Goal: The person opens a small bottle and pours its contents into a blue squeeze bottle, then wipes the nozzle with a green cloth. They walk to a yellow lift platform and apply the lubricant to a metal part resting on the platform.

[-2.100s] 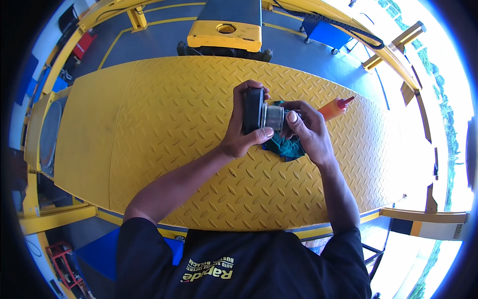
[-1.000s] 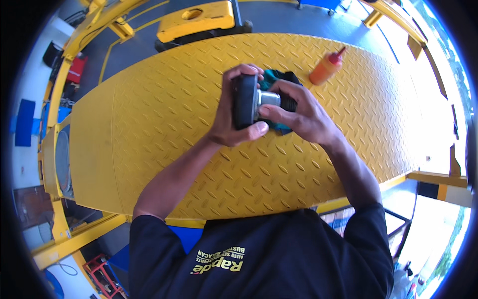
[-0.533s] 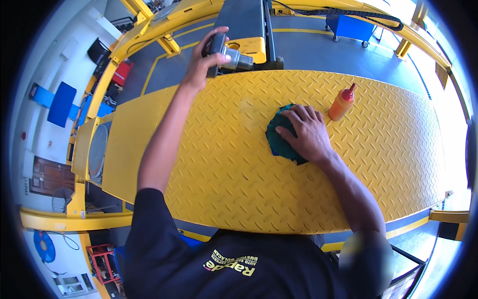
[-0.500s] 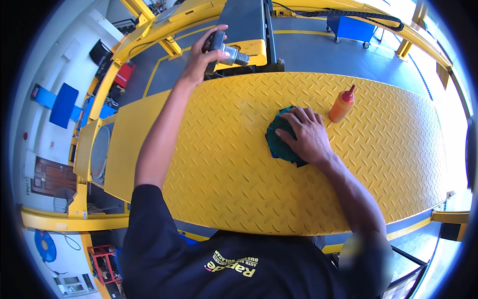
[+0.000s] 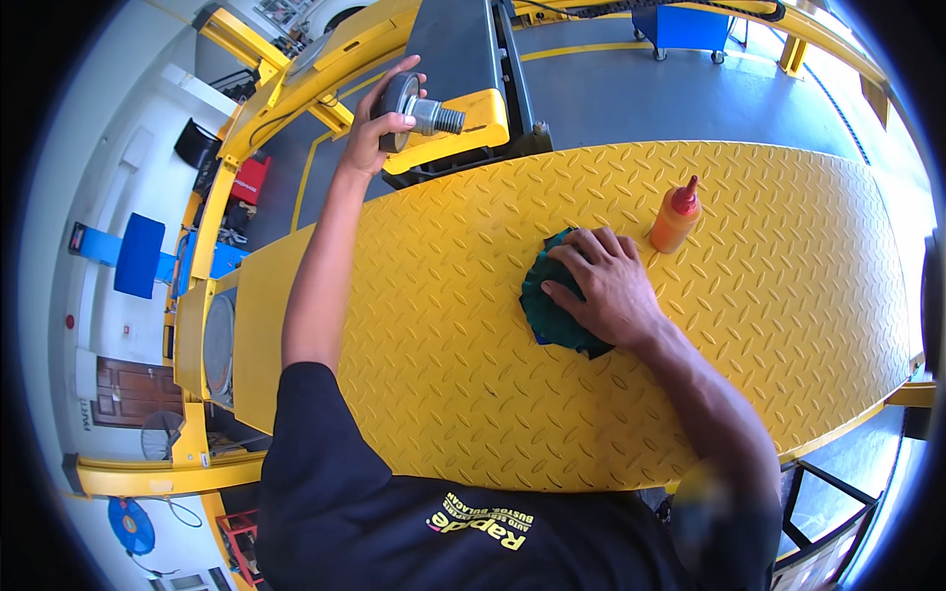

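Note:
My left hand [image 5: 372, 126] is raised past the far left edge of the yellow tread-plate platform [image 5: 443, 394]. Its fingers and thumb grip a lift pad [image 5: 399, 108], a dark round disc with a silver threaded stem [image 5: 439, 117] pointing right. My right hand [image 5: 611, 286] lies over a crumpled dark green cloth [image 5: 552, 315] on the platform, fingers curled onto it and pressing it down. Just beyond that hand, to the right, stands a squeeze bottle [image 5: 676, 219] of orange liquid with a red nozzle cap.
Behind the lift pad is a yellow block [image 5: 468, 133] on a dark grey beam [image 5: 453, 49] running away from the platform. A blue wheeled cart [image 5: 680, 32] stands on the grey floor at the back. Yellow frame rails [image 5: 212, 197] run along the left. A round grey plate [image 5: 219, 345] sits at the platform's left end.
The lift pad has turned in my left hand, so more of its disc shows. The whole view has shifted slightly. My right hand stays on the cloth.

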The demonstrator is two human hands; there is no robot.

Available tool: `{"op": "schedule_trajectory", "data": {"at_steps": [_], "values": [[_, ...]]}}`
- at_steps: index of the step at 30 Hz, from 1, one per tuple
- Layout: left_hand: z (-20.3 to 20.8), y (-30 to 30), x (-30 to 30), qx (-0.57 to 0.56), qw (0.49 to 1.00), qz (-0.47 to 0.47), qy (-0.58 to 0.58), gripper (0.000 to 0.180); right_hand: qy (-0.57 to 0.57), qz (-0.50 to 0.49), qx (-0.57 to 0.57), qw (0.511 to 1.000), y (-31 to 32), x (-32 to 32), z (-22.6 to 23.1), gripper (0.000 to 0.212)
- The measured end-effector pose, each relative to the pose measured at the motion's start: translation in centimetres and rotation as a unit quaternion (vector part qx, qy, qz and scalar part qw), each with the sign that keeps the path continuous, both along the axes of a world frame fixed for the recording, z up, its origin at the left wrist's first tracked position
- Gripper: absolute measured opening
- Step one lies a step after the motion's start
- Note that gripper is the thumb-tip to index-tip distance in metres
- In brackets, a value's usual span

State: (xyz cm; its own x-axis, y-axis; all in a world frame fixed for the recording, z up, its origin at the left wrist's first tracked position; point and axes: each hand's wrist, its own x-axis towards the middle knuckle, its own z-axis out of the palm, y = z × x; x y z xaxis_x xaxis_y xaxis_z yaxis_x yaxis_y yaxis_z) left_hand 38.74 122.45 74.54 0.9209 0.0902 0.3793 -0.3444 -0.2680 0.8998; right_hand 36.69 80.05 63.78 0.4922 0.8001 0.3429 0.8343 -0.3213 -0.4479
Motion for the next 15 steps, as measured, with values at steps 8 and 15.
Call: {"op": "schedule_trajectory", "data": {"at_steps": [8, 15], "values": [[-4.7, -11.7, -6.7, -0.348, 0.935, -0.053, -0.053, 0.095, -0.013, 0.099, -0.02, 0.995, -1.6, -0.5, 1.2, 0.064], [-8.3, -16.2, -10.9, -0.575, 0.81, -0.106, -0.041, 0.082, -0.038, 0.108, 0.013, 0.993, -0.4, -0.6, 1.2, 0.03]]}}
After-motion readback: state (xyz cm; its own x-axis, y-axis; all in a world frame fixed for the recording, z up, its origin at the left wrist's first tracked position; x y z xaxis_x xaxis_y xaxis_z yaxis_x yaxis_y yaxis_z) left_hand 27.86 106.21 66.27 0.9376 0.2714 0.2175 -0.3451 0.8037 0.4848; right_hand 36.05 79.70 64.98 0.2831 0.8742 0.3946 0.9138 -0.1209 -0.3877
